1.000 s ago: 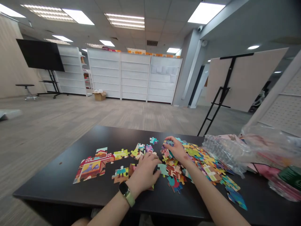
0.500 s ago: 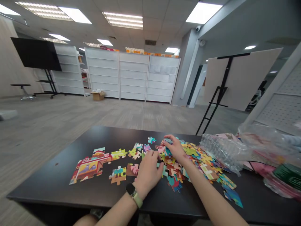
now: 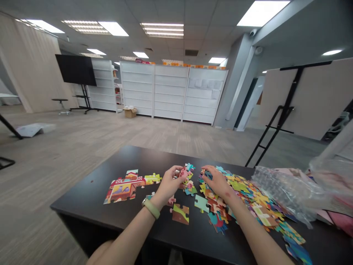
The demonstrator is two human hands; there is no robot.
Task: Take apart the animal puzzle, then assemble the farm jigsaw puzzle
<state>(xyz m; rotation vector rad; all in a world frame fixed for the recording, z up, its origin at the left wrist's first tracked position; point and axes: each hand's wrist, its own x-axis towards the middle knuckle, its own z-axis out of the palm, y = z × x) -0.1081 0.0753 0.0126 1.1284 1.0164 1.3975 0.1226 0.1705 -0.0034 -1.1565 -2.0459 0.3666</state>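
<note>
My left hand (image 3: 169,184) is closed on a pink jigsaw piece (image 3: 184,172), pinched between thumb and fingers above other small pieces. Over the left edge of a heap of jigsaw pieces (image 3: 239,186) rests my right hand (image 3: 216,181), its thumb and fingers apart. Left of my hands lies a joined red barn section (image 3: 121,189), with a yellow-green piece (image 3: 152,179) at its right end. A brown and green piece (image 3: 180,214) lies near the front edge, and a pale green piece (image 3: 202,203) is beside the heap. My left forearm partly covers some pieces.
Everything lies on a dark table (image 3: 110,217). Crumpled clear bubble wrap (image 3: 286,187) and pink packaging sit at its right. Beyond stand an easel board (image 3: 309,95), white shelves (image 3: 168,92) and a screen on a stand (image 3: 75,70).
The view has turned left. My left hand has drawn apart from my right and now holds up a pink jigsaw piece. The brown and green piece is in plain sight. My right hand stays at the heap.
</note>
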